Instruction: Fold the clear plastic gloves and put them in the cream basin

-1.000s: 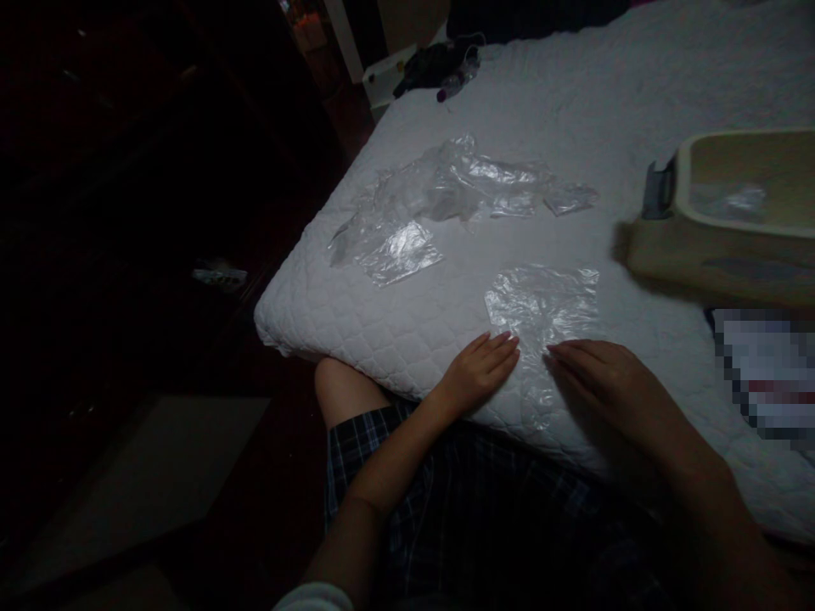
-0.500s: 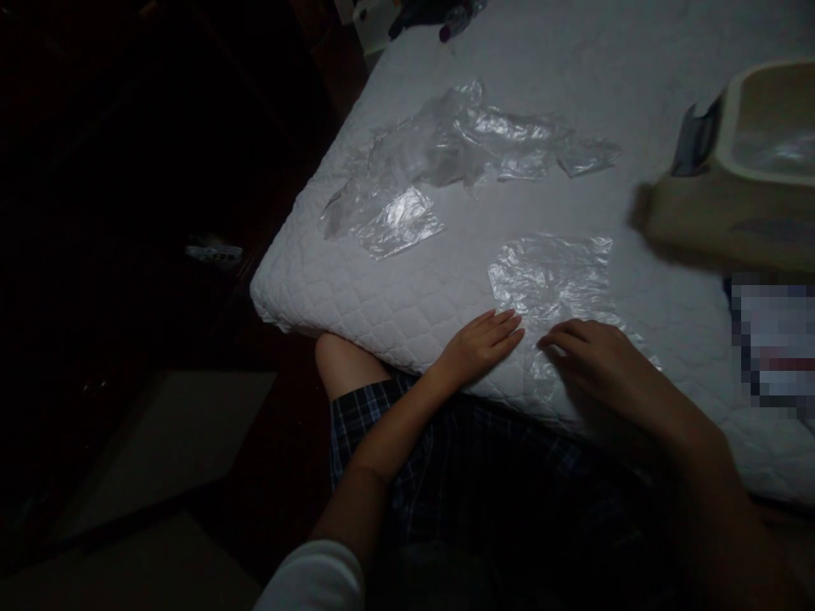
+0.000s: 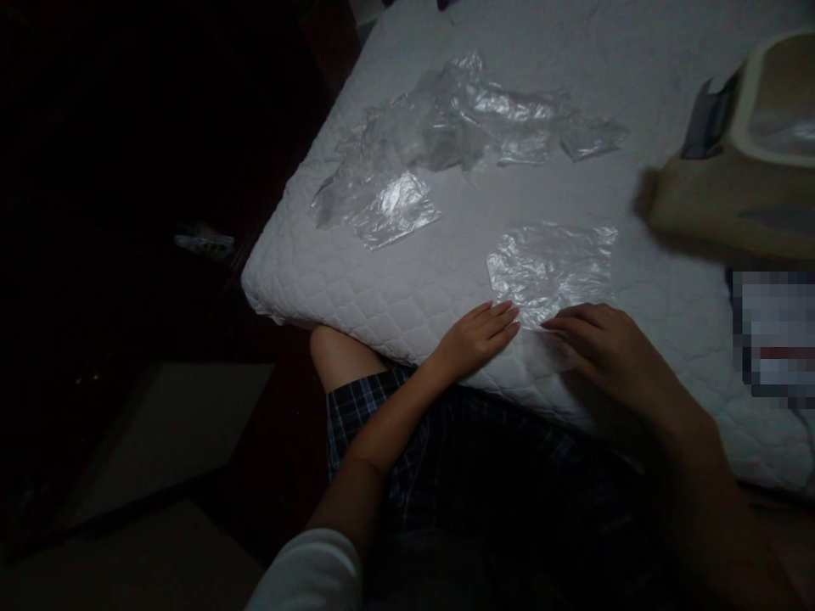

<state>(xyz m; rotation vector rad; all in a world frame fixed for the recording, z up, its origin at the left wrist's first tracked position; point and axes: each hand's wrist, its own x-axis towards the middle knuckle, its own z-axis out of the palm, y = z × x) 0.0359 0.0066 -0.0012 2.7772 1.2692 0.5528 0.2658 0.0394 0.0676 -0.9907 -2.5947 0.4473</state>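
Observation:
A clear, crinkled plastic bag [image 3: 551, 263] lies on the white quilted mattress [image 3: 382, 314] in front of me. My left hand [image 3: 480, 339] rests flat with its fingers stretched out, fingertips at the bag's lower left edge. My right hand [image 3: 595, 344] is just to the right, its thumb and fingers pinched on the near edge of the bag. Part of the bag is hidden under the right hand.
More clear plastic bags [image 3: 439, 131] are spread farther back on the mattress. A beige container [image 3: 719, 199] with a grey clip stands at the right. Below it lies a pixelated item [image 3: 780, 331]. A small packet [image 3: 204, 244] is on the dark floor at the left.
The near part of the bag, which lay spread toward me, is now folded up under my right hand. My left hand stays flat. The view has shifted slightly.

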